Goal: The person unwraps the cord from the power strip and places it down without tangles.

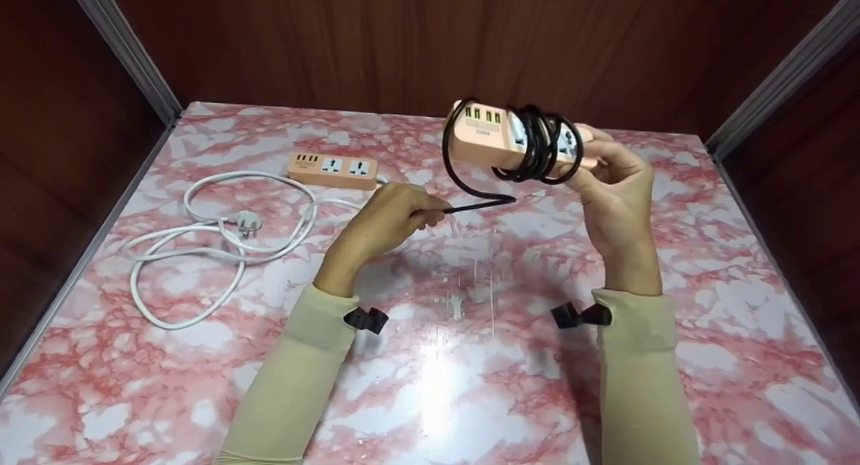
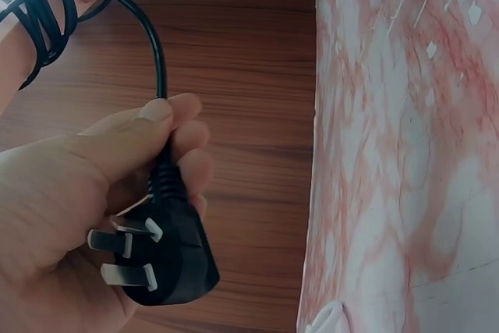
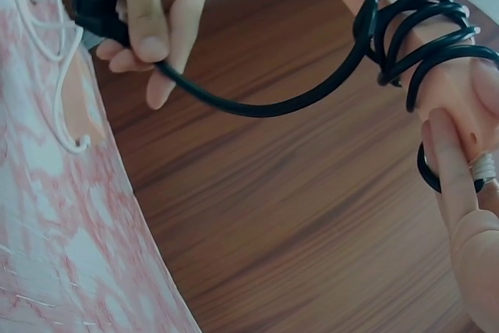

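Note:
Raised above the table, an orange power strip [image 1: 485, 140] has several turns of black cord [image 1: 535, 146] wound around its sockets. My right hand [image 1: 618, 189] grips its right end, fingers and thumb on either side of the body. The free length of cord loops down to the left, where my left hand [image 1: 396, 216] pinches it between thumb and fingers. In the left wrist view the black three-pin plug [image 2: 168, 251] hangs just below that pinch, its metal pins exposed. The right wrist view shows the cord [image 3: 269, 107] sagging between both hands.
A second orange power strip [image 1: 332, 171] lies at the back left of the marbled table [image 1: 430, 384]. Its white cord [image 1: 168, 325] spreads in loose loops, with a white plug [image 1: 247, 222] among them. Dark wooden panels [image 1: 416, 41] enclose the back and sides.

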`<state>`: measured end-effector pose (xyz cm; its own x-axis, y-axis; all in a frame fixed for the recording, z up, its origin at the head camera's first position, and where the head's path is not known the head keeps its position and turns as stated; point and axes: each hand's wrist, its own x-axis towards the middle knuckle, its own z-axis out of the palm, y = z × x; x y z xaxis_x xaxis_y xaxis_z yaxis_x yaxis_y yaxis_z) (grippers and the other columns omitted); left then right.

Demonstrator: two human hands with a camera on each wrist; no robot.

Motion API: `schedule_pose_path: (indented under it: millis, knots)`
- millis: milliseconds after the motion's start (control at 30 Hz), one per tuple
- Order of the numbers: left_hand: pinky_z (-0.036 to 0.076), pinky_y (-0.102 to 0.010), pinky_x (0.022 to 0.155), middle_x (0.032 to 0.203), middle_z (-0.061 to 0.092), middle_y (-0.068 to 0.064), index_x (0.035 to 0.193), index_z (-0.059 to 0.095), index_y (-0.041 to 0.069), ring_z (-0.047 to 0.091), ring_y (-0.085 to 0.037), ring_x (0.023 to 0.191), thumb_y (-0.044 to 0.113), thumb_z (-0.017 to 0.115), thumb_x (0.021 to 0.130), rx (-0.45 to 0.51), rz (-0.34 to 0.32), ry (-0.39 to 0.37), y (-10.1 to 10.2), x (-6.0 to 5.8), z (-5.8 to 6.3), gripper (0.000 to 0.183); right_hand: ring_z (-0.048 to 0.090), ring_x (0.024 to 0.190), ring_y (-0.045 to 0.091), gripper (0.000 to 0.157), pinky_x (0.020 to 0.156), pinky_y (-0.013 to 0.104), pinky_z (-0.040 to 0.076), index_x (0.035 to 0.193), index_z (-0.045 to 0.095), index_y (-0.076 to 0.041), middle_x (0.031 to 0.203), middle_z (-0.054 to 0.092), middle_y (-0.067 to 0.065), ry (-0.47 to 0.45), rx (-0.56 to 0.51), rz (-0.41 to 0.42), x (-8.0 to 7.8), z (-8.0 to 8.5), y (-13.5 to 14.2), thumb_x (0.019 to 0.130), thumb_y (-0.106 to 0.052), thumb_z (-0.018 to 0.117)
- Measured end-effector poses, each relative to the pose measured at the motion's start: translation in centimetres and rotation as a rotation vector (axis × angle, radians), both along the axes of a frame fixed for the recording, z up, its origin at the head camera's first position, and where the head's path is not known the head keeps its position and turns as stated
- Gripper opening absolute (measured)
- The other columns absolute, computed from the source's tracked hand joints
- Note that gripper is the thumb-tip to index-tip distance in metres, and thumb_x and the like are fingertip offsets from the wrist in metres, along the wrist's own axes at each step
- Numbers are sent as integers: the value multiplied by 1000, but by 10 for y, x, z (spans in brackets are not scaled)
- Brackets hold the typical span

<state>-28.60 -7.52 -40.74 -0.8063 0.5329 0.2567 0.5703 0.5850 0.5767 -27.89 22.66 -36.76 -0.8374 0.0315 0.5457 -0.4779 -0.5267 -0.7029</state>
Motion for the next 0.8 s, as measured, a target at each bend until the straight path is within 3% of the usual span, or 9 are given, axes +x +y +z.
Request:
schedule_pose_path:
  millis: [400,567,800]
  knots:
    - [58,-37,87,97,80,-4,116,83,10,71,-16,89,10,67,105,-131,-159,-150,-3,-3,-9,20,69,102,29,24,80,33,64,101,70,21,123,68,25,-32,-76,-51,-1,1,3,78,28,74]
    - [53,-36,85,93,80,-4,113,83,9,66,-14,83,14,65,106,-195,-173,-185,-6,-2,-11,20,69,101,28,23,80,32,63,101,68,22,123,68,25,-10,-54,-61,-1,0,3,79,28,74]
    - [53,-36,84,103,80,-3,119,81,11,64,-13,77,16,64,108,-233,-169,-242,-7,-2,-12,21,70,102,30,24,81,33,63,101,66,24,126,67,28,3,-27,-61,-2,-1,2,79,30,73]
